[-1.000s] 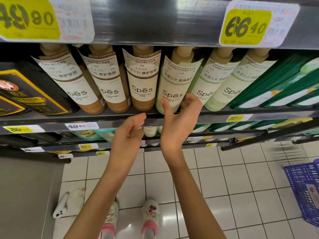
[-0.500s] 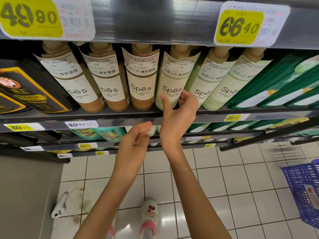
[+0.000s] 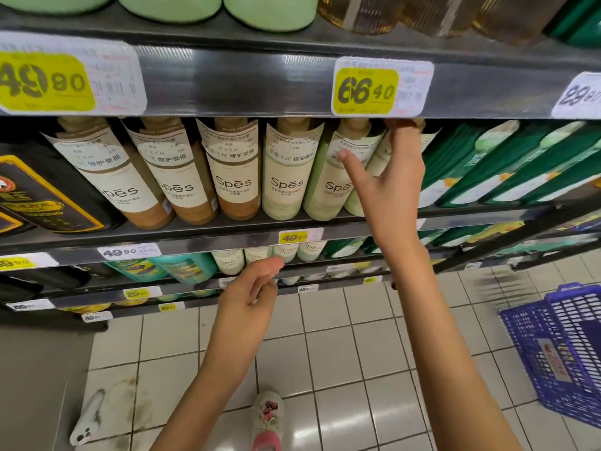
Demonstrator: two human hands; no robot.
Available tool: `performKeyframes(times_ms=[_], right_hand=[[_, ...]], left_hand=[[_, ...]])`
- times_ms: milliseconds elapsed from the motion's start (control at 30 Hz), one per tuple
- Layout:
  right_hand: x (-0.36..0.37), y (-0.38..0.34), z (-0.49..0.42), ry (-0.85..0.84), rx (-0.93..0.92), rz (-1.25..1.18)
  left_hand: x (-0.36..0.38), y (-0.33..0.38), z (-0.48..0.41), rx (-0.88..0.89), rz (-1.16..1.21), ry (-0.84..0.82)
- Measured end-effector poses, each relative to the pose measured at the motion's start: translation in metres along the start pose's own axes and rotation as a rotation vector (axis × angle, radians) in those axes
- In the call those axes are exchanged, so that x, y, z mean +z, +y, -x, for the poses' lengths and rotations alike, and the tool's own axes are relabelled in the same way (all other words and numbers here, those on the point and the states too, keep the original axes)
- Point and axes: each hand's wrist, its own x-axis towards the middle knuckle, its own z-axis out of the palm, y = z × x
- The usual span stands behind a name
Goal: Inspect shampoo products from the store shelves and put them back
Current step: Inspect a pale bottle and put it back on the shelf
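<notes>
A row of Spes shampoo bottles stands on the middle shelf point(image 3: 201, 231): three brown ones point(image 3: 237, 177) on the left and three pale green ones point(image 3: 286, 177) on the right. My right hand point(image 3: 390, 183) is raised in front of the rightmost pale green bottle point(image 3: 379, 157). Its fingers touch that bottle's top just under the upper shelf edge, and its thumb sticks out left across the second green bottle point(image 3: 328, 190). My left hand point(image 3: 250, 297) hangs lower, in front of the shelf below, fingers loosely curled and holding nothing.
Green packs point(image 3: 487, 167) fill the shelf to the right and a black bottle point(image 3: 42, 190) lies at the left. The upper shelf edge carries a yellow price tag point(image 3: 367, 89). A blue basket point(image 3: 559, 346) stands on the tiled floor at right. My shoe point(image 3: 268, 418) is below.
My right hand rose from the base of the green bottles to the top of the rightmost one. My left hand stayed low. The camera tilted upward.
</notes>
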Motion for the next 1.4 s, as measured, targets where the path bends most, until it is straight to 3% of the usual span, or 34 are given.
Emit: performKeyframes(times_ms=[267,533,667,800,933,1033,1167,1300,1400], right_hand=[[0.012,0.01,-0.011,-0.165,0.015,0.141],[-0.001,0.018,0.027,-0.126,-0.078,-0.074],[0.004,0.014,0.058,-0.056,0.163,-0.281],[-0.003,0.008,0.065,-0.015,0.38,-0.238],[-0.039,-0.022,0.09,-0.074,0.452,-0.285],[-0.073,-0.055,0.11,-0.133,0.548,-0.406],[-0.107,-0.093,0.122,-0.221,0.718,-0.516],[-0.124,-0.129,0.117,-0.262,0.634,-0.623],[-0.132,-0.147,0.115,-0.227,0.64,-0.622]], left_hand=[[-0.004,-0.001,0.007,0.027,0.043,-0.01],[-0.011,0.003,0.011,0.039,0.072,0.0],[-0.015,0.007,0.017,0.058,0.072,0.001],[-0.022,0.013,0.032,0.072,-0.047,-0.006],[-0.032,0.029,0.056,0.142,-0.328,-0.049],[-0.034,0.045,0.084,0.182,-0.39,-0.075],[-0.024,0.055,0.127,0.034,-0.353,-0.173],[-0.011,0.07,0.153,0.044,-0.234,-0.196],[-0.004,0.077,0.161,0.166,-0.268,-0.103]])
